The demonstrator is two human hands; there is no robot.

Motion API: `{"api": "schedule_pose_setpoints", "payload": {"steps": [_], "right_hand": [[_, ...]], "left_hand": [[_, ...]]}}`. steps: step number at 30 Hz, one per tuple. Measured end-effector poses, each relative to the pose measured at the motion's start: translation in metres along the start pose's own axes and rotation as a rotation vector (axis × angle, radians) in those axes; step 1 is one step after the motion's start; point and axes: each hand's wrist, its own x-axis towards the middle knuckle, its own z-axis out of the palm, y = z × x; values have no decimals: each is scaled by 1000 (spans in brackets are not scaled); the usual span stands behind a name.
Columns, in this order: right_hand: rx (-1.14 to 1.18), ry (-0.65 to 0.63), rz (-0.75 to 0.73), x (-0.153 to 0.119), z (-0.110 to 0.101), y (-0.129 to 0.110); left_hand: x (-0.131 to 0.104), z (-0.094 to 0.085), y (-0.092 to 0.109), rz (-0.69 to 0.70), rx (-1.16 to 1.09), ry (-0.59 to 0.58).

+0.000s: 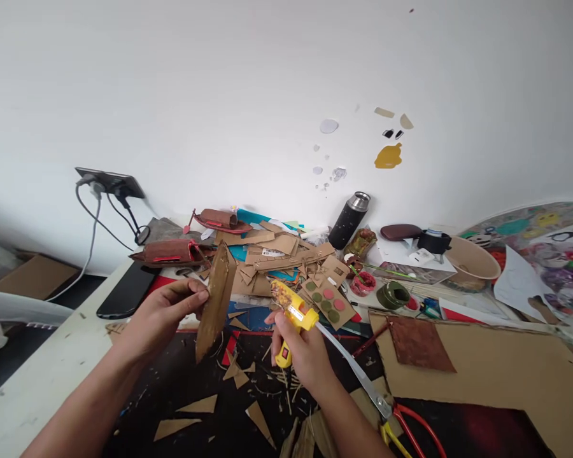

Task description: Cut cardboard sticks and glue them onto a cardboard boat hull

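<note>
My left hand [160,315] pinches a long brown cardboard boat hull [216,308] by its side, holding it upright with its pointed end down. In my right hand [308,356] is a yellow glue gun [293,306], its nozzle end toward the upper left, a short gap from the hull. A long whitish glue stick [339,346] sticks out of its back. Below my hands, cardboard offcuts [198,405] lie scattered on a dark mat [239,420]. Two finished-looking brown model boats, one nearer [169,253] and one farther [222,220], stand at the back left.
Scissors [401,423] with red and yellow handles lie right of my forearm. Behind are a cardboard pile [277,248], a black flask [349,221], paint jars [392,294] and a beige bowl [472,257]. A phone [127,292] rests at left; a cardboard sheet [501,362] at right.
</note>
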Motion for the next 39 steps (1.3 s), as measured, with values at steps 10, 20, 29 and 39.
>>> {"api": "schedule_pose_setpoints", "payload": {"steps": [10, 20, 29, 39], "right_hand": [[-123, -6, 2, -15, -5, 5], [-99, -19, -38, -11, 12, 3], [-29, -54, -79, -2, 21, -15], [39, -110, 9, -5, 8, 4]], "left_hand": [[-20, 9, -2, -43, 147, -46], [-27, 17, 7, 301, 625, 118], [-21, 18, -5, 276, 680, 72], [-24, 21, -6, 279, 725, 68]]}}
